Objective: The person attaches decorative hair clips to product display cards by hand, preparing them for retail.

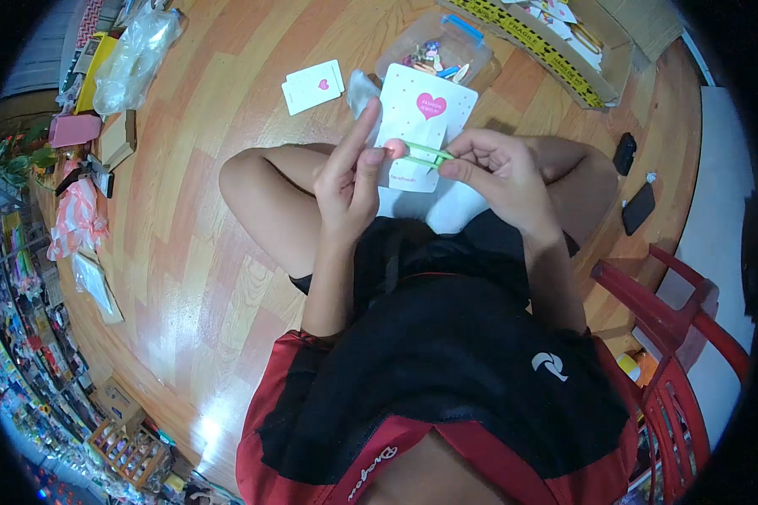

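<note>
I counted two hands at one front FASHION JEWELRY card (421,103), my right hand (499,175) pinched shut on one green hair tie (421,155) before it, my left hand (348,179) partly spread by one pink bead (395,149), hold unclear.

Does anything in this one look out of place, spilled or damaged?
I see no obvious spill or damage; the large heart-printed card looks intact. Slightly untidy: the small cards overlap unevenly on the floor, and a clear plastic bag lies crumpled at the upper left. Both seem like ordinary clutter.
</note>
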A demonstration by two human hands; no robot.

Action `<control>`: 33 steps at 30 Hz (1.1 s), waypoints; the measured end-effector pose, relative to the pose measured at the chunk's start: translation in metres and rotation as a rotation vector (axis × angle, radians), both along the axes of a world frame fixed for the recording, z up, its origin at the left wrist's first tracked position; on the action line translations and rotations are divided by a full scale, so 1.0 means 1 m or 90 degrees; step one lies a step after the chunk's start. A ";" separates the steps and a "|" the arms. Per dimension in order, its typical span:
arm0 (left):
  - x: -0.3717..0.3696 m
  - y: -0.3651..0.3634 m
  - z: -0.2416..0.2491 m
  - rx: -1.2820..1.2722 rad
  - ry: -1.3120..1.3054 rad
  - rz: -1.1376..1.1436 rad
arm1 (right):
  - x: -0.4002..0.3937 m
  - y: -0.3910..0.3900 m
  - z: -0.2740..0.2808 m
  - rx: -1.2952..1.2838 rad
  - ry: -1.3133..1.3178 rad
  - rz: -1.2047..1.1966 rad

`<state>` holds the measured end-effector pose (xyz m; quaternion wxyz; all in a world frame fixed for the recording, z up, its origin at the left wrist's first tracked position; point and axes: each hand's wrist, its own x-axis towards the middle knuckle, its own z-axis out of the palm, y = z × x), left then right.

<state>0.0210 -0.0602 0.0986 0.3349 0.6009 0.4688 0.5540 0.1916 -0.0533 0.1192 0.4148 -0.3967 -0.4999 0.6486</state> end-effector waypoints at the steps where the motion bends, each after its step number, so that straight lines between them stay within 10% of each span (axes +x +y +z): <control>1: 0.000 0.000 0.000 0.000 0.000 0.001 | 0.000 0.000 -0.002 0.000 0.000 0.001; 7: 0.000 0.000 -0.004 -0.025 -0.023 -0.033 | 0.005 0.000 -0.004 -0.022 -0.190 0.045; 33: 0.009 -0.001 0.000 -0.090 -0.274 -0.124 | 0.005 -0.009 -0.003 -0.015 0.072 0.053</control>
